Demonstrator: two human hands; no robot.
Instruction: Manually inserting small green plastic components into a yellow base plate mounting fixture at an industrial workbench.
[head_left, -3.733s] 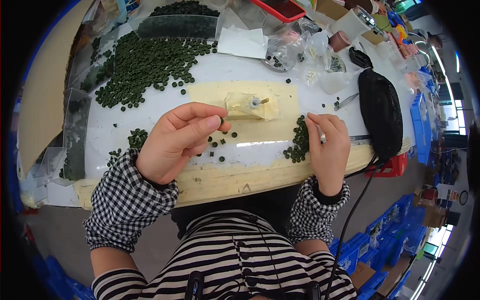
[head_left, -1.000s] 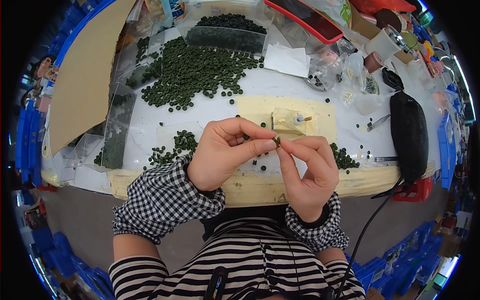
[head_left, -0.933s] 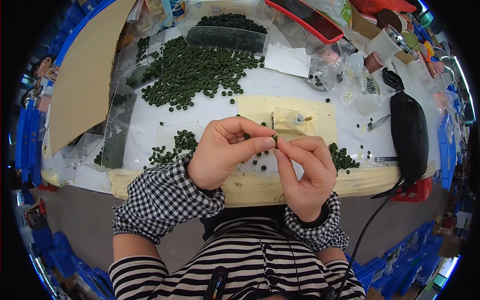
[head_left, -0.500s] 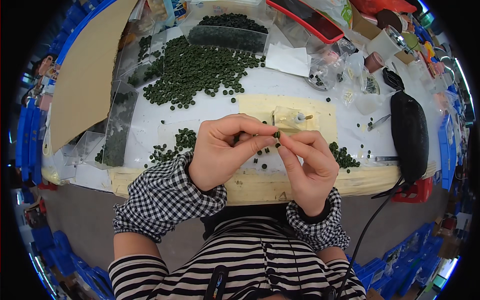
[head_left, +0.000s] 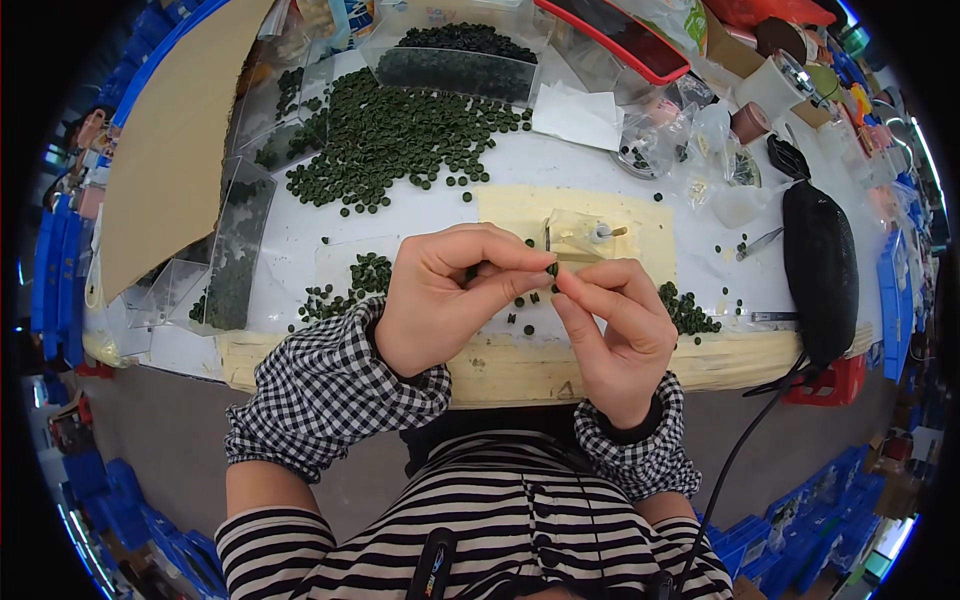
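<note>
The dark green bead point(head_left: 553, 269) is held over the surface point(head_left: 425, 212), behind the middle of its front edge. From the left: matte cardboard point(head_left: 165, 150), a smooth clear tray point(head_left: 240, 250), a grainy heap of similar rounded beads point(head_left: 390, 135) toward the back edge. The left hand point(head_left: 430, 295) pinches the bead. The right hand point(head_left: 620, 335), earlier by the loose pile point(head_left: 685, 312) near the front edge, has joined it, so both attend to one piece; whether it grips, I cannot tell. Near the right edge lies a textured black pouch point(head_left: 820, 260).
</note>
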